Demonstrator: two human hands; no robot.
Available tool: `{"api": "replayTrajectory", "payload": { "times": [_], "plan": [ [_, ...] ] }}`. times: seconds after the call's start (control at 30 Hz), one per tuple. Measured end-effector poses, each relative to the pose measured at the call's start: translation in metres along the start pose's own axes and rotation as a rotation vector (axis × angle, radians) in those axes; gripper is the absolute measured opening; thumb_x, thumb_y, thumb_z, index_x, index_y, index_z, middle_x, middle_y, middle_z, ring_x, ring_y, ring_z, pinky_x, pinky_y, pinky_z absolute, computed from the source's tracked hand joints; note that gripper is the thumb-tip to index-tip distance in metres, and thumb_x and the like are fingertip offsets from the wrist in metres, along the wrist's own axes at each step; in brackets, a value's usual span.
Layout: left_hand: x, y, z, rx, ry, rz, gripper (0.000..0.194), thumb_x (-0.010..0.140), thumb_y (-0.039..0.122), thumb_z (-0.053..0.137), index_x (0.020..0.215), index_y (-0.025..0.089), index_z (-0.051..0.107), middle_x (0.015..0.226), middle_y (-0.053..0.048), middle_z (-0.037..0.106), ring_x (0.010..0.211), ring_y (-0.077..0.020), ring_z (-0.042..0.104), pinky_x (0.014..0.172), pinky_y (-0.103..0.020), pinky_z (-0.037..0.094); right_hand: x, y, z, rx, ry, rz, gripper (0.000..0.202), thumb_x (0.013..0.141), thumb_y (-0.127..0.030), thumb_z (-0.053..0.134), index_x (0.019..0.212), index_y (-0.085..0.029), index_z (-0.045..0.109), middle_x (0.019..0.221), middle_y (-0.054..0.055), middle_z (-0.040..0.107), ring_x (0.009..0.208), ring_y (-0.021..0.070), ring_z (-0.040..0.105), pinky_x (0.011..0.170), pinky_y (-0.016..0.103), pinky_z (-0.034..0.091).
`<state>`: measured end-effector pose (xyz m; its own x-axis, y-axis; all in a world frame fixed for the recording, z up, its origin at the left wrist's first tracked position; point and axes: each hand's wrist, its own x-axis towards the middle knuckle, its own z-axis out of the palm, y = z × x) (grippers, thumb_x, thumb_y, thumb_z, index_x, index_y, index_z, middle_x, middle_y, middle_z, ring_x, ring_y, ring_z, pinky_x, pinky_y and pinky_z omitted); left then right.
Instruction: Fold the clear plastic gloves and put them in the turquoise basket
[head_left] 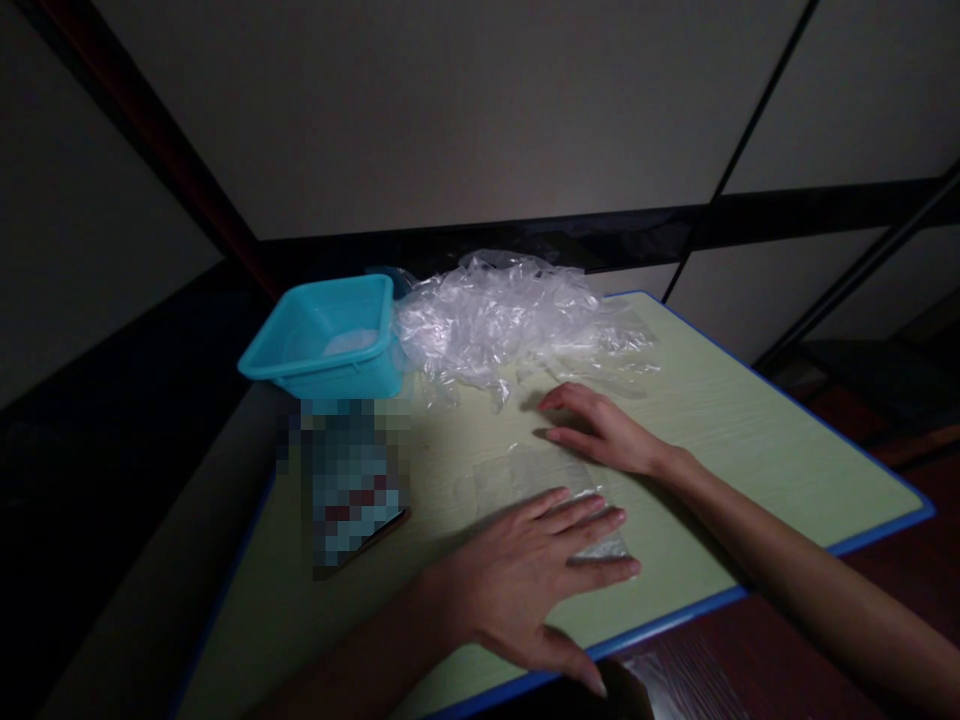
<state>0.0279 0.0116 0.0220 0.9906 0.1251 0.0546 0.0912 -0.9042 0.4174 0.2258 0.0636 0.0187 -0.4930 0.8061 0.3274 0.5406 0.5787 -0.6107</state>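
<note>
A flat piece of thin clear plastic (525, 468) lies on the table, and my left hand (517, 575) rests over its near part. The fingers of that hand are spread, palm down, and hide some of the plastic. Just beyond its far right corner is my right hand (607, 430), low over the tabletop, thumb and fingers apart with nothing between them. Farther back sits a crumpled heap of clear plastic pieces (502, 310); whether they are bags or gloves I cannot tell.
A turquoise plastic basin (322, 385) stands at the back left with something whitish inside. In front of it lies a blurred-out flat object (356, 490). The pale table (795, 470) has a blue edge. Cabinet panels (480, 120) rise behind it. More clear plastic (686, 675) shows below the front edge.
</note>
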Motion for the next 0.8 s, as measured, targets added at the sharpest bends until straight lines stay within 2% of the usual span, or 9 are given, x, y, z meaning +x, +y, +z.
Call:
{"api": "replayTrajectory", "payload": {
  "times": [0.1,0.27,0.43,0.8],
  "plan": [
    [0.000,0.000,0.000,-0.009,-0.004,-0.005,0.072,0.078,0.063,0.047,0.136,0.023,0.032,0.148,-0.009,0.020,0.135,-0.0267,0.015,0.109,-0.044,0.012,-0.001,-0.005,0.003,-0.193,-0.083,-0.148,0.044,0.087,-0.037,0.050,0.124,-0.015,0.043,0.124,0.014,0.049,0.116,0.0239,0.043,0.095,0.042,0.036],
    [0.000,0.000,0.000,-0.028,0.000,-0.004,0.073,0.078,0.064,0.047,0.136,0.022,0.032,0.148,-0.010,0.020,0.135,-0.0271,0.016,0.109,-0.045,0.012,-0.002,0.001,0.012,-0.398,-0.123,-0.140,0.063,0.084,-0.052,0.047,0.132,-0.012,0.036,0.133,0.017,0.042,0.124,0.0268,0.036,0.100,0.046,0.032],
    [0.000,-0.001,0.001,-0.036,-0.004,0.005,0.074,0.078,0.066,0.045,0.137,0.023,0.031,0.148,-0.009,0.019,0.135,-0.0275,0.015,0.109,-0.045,0.011,-0.002,0.007,0.015,-0.479,-0.132,-0.058,0.067,0.084,-0.056,0.042,0.134,-0.012,0.032,0.138,0.017,0.037,0.129,0.0296,0.029,0.102,0.053,0.026],
    [0.000,0.000,-0.001,-0.001,-0.023,-0.006,0.070,0.078,0.066,0.044,0.135,0.027,0.034,0.148,-0.008,0.019,0.136,-0.0263,0.014,0.109,-0.045,0.012,-0.003,0.005,0.015,-0.501,-0.148,0.014,0.065,0.085,-0.053,0.045,0.134,-0.011,0.033,0.139,0.017,0.036,0.130,0.0304,0.027,0.102,0.054,0.026]
  ]
}}
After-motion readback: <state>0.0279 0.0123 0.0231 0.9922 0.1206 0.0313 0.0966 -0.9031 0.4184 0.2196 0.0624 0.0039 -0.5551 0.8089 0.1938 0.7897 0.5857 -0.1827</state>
